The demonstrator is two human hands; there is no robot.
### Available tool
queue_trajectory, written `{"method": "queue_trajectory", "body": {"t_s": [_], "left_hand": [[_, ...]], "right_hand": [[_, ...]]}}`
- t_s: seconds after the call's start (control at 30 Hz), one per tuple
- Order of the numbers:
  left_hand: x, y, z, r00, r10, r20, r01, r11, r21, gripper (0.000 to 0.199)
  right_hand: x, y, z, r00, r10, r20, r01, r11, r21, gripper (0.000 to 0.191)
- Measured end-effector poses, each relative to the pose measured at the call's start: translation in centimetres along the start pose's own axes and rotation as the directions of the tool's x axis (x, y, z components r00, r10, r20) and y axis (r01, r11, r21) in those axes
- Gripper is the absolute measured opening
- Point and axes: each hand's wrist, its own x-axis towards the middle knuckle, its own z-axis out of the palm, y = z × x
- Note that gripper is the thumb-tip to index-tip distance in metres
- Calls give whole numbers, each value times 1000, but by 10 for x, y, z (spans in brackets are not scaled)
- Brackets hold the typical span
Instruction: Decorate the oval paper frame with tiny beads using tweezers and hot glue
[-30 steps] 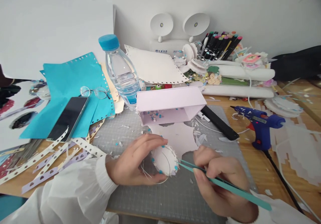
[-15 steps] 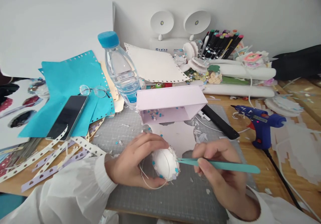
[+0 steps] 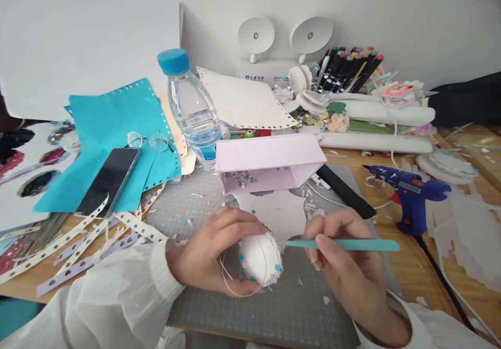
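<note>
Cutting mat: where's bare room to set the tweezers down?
Mostly bare: the near strip of the cutting mat, between left sleeve, right hand and front edge. Smaller, with scraps: between the lilac box, left hand and punched strips. Crowded: right of the mat, with glue gun and white discs.

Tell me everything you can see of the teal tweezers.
The teal tweezers are slim and smooth, broader toward the back and tapering to a fine tip; whether coated metal or plastic, I cannot tell. Pinched in the right hand, they lie nearly level across the view, above the grey cutting mat. The tip points left at the edge of the round white piece in the left hand; whether it touches is unclear.
</note>
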Motion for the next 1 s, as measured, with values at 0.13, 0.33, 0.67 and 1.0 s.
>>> {"method": "queue_trajectory", "body": {"t_s": [0.13, 0.33, 0.67, 1.0], "left_hand": [[-1, -1, 0, 1000, -1, -8, 1, 1000, 10, 68], [-1, -1, 1, 999, 29, -16, -28, 998, 49, 67], [-4, -2, 1, 999, 35, -27, -33, 998, 61, 67], [-1, 1, 2, 998, 46, -38, -45, 998, 39, 66]], "right_hand": [[-5, 0, -1, 998, 23, 64, -18, 997, -78, 12], [-10, -3, -2, 968, -142, 209, 192, 951, -244, 19], [-10, 2, 0, 972, -142, 187, 185, 953, -238, 23], [-7, -1, 2, 993, 11, 115, -1, 996, -89, 15]]}}
